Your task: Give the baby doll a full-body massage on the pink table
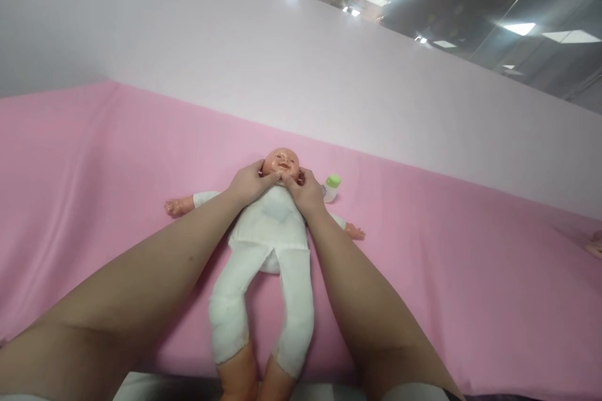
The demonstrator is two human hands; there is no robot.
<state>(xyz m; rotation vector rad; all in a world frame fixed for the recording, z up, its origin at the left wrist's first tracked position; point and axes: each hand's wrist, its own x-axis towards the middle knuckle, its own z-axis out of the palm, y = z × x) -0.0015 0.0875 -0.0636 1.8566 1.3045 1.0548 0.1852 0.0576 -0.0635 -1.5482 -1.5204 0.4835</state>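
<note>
As seen from the head camera, lay face-up on the pink sheet [94,200]: baby doll [270,232], long axis running straight away from the viewer, feet nearest, head [281,163] farthest. Rested against the doll's left cheek and chin, left hand [249,183], grip loosely curled, thumb pressed to the jaw. Mirrored on the other cheek, right hand [305,193], fingers likewise bent against the face, neither hand nearer. Stood just beside the right hand, apart from it, green-capped bottle [330,188].
</note>
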